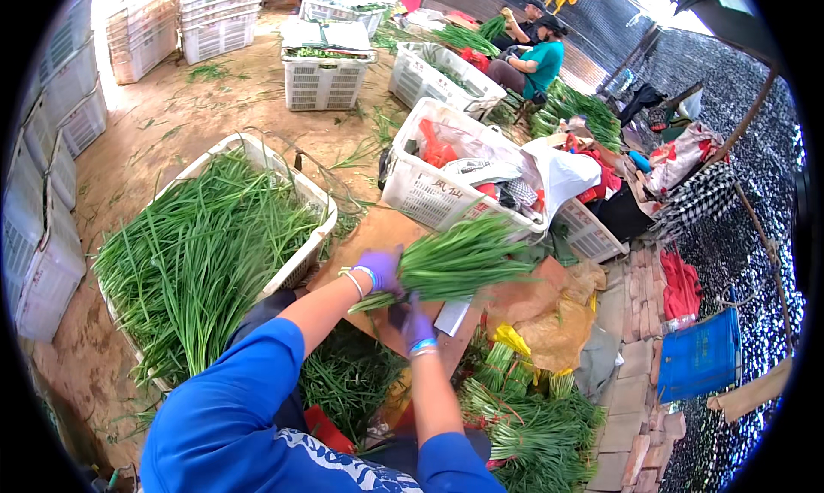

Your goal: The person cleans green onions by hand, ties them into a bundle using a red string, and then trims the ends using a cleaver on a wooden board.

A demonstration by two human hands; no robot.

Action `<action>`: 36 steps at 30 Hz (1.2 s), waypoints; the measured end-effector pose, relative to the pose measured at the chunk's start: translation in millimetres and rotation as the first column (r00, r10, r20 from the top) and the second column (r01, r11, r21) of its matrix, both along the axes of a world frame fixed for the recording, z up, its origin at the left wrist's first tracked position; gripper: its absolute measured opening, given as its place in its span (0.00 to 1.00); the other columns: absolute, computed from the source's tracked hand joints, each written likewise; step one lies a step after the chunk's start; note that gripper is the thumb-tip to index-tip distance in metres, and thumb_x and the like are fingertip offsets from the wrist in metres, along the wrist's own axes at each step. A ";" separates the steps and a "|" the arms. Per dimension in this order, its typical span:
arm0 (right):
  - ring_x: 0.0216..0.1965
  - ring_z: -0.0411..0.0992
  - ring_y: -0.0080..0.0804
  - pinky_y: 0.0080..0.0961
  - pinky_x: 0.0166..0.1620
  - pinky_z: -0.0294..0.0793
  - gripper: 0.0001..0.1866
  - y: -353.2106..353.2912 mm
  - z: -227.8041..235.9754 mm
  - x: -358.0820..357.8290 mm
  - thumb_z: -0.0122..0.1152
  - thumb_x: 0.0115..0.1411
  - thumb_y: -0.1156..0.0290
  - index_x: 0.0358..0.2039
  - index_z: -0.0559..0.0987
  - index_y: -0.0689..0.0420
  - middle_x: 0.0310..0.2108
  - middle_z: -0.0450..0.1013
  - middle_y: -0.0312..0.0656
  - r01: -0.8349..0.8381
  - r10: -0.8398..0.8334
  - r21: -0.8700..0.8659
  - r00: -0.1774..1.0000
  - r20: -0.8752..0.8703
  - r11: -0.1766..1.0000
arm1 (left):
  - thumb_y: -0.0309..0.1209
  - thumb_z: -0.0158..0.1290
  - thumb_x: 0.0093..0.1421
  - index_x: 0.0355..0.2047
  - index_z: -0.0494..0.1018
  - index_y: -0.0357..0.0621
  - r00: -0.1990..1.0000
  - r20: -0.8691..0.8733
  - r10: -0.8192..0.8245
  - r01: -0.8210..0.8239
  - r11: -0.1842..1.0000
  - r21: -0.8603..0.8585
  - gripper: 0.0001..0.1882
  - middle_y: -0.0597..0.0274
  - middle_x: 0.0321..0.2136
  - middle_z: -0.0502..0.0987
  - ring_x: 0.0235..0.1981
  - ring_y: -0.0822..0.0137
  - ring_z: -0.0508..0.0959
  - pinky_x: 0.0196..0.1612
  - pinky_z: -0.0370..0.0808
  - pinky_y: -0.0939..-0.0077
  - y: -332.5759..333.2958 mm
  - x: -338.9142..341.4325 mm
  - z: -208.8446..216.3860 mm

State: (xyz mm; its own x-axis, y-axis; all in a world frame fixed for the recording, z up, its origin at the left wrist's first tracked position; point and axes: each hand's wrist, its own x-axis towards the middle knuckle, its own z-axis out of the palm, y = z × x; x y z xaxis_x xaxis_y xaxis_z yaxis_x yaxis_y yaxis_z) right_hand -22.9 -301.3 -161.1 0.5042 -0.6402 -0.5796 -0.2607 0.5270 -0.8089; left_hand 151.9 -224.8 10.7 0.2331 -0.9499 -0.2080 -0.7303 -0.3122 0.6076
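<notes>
My left hand (379,270), in a purple glove, is closed around the cut end of a bunch of garlic chives (468,260). The long green leaves fan out to the right above a brown board (378,233). Just below the bunch, my right hand (417,328), also gloved in purple, is closed beside a small dark object (397,314); what its fingers grip is not clear. A flat pale rectangular piece (452,316) lies right of that hand. Left of my arms, loose chives (206,244) heap over a white crate (319,203).
Tied chive bundles (536,424) lie at the lower right, by brown sacking (549,308). A white crate of bags (438,193) stands beyond the board. Stacked crates (56,235) line the left. A seated person in green (541,64) works at the back. A blue container (699,356) hangs right.
</notes>
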 end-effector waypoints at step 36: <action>0.09 0.59 0.15 0.11 0.12 0.54 0.12 108.8 112.3 7.0 0.47 0.57 0.62 0.25 0.71 0.58 0.12 0.66 0.36 0.049 -0.042 -0.130 0.998 0.057 0.990 | 0.33 0.55 0.44 0.56 0.49 0.41 0.843 0.477 0.250 -0.276 0.961 -0.015 0.40 0.53 0.39 0.69 0.34 0.55 0.74 0.34 0.73 0.64 28.5 -23.6 -99.4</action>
State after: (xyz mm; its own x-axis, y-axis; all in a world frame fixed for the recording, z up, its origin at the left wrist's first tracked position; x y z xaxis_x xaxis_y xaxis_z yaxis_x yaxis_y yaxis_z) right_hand -15.9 -192.5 -48.8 0.5013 -0.7318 -0.4618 -0.1933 0.4255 -0.8841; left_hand 128.3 -196.3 -88.7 0.5551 -0.8298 -0.0573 -0.8098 -0.5548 0.1909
